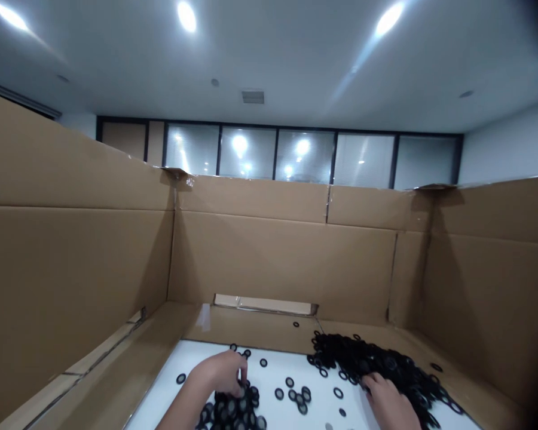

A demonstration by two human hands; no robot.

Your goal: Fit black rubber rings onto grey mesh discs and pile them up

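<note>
Small black rings lie scattered on a white surface (273, 373) inside a big cardboard enclosure. My left hand (222, 371) is curled, fingertips pinched on black rings at the top of a small heap of rings (233, 412). My right hand (388, 397) rests with fingers bent at the near edge of a larger heap of black rings (376, 361) on the right; what it holds, if anything, is hidden. Several loose rings (298, 397) lie between the two hands.
Tall brown cardboard walls (273, 257) stand on the left, back and right. A cardboard flap with a slot (264, 304) lies at the back of the floor. Beyond are frosted office windows (305, 155) and ceiling lights.
</note>
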